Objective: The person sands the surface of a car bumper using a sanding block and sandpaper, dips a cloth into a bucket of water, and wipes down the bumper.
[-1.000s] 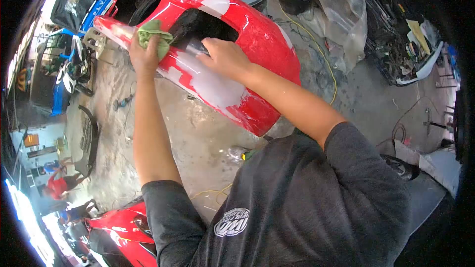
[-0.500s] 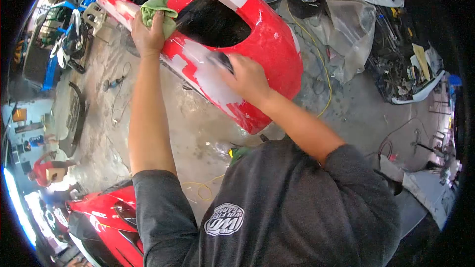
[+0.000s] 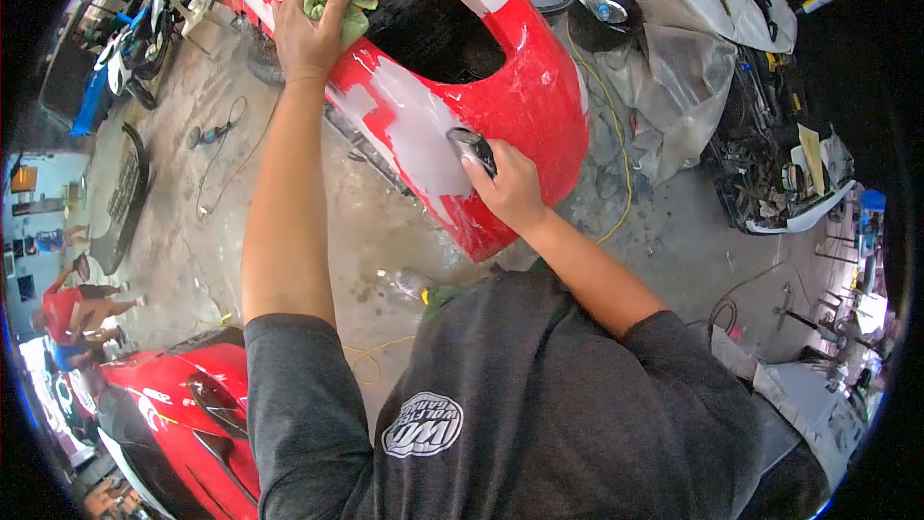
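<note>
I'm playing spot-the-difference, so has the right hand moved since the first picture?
Yes. The right hand has moved along the red bumper, away from its big dark opening and toward its end nearest the person.

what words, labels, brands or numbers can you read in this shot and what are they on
"GARAGE": white badge on the dark shirt
"WOLFIE": same badge; its ending is unclear
Large badge monogram: stylised, letters uncertain
White markings on the red bodywork, lower left: too small to read
White tag, upper right: too small to read
</note>
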`<control>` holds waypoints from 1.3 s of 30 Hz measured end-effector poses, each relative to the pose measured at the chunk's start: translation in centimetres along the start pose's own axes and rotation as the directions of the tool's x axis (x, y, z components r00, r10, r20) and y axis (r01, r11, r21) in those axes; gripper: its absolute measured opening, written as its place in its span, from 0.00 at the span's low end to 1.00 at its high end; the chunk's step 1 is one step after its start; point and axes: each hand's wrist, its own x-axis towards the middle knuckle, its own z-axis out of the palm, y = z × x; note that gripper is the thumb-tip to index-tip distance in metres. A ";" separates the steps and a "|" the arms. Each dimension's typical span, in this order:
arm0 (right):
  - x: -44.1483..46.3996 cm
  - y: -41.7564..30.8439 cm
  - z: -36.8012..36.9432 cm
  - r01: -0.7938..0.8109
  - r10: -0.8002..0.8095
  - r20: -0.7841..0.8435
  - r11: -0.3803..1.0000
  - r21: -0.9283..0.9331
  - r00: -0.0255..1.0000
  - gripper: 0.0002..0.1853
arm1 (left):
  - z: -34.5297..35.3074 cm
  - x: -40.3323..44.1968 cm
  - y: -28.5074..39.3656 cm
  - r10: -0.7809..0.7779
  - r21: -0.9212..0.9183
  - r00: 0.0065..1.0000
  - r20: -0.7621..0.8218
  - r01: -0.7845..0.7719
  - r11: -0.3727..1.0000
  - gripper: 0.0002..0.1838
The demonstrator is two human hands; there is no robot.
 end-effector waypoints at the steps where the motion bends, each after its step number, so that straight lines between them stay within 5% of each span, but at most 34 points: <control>1: -0.3 -0.1 -0.2 0.000 0.000 -0.007 1.000 0.013 1.000 0.16 | -0.1 -0.2 0.2 -0.007 0.015 1.000 0.012 0.007 1.000 0.28; 7: 10.9 -2.9 1.1 0.034 -0.020 0.138 0.995 -0.097 0.990 0.14 | 0.0 -0.1 0.2 0.007 0.014 1.000 0.003 -0.007 1.000 0.30; 12: 5.4 -3.1 -0.5 -0.084 0.075 0.141 0.995 0.060 0.987 0.16 | 0.0 -0.2 0.4 0.005 0.018 0.999 -0.040 -0.005 1.000 0.28; 16: 12.7 -4.5 2.0 0.024 -0.011 0.173 0.997 -0.077 0.985 0.18 | 0.1 0.1 0.5 0.045 0.004 0.998 -0.050 -0.045 0.999 0.27; 23: 7.1 -2.9 0.1 0.038 -0.039 0.134 0.999 0.015 0.990 0.15 | 0.7 0.2 -0.9 0.055 0.017 0.996 -0.067 -0.054 0.998 0.28; 24: 8.3 -3.3 -0.2 -0.048 0.059 0.242 0.998 -0.049 0.968 0.16 | 1.2 0.2 -1.4 0.069 0.030 0.995 -0.074 -0.067 0.997 0.29; 28: 15.2 -4.6 2.7 0.104 -0.065 0.205 0.977 -0.186 0.977 0.16 | 1.0 0.5 -1.0 0.038 0.070 0.999 -0.028 -0.036 0.997 0.29; 35: 9.7 -4.1 0.4 0.054 -0.023 0.236 0.991 -0.125 0.972 0.16 | 1.2 0.2 -1.2 0.091 0.052 0.994 -0.066 -0.088 0.995 0.28; 36: 11.3 -3.8 1.3 0.105 -0.086 0.204 0.991 -0.086 0.975 0.16 | -0.3 -0.1 0.9 0.005 -0.041 0.999 -0.043 -0.006 0.999 0.21; 39: 14.6 -3.7 2.7 0.103 -0.075 0.175 0.982 -0.157 0.982 0.18 | -0.9 0.4 1.9 -0.010 -0.119 1.000 -0.003 0.010 0.993 0.21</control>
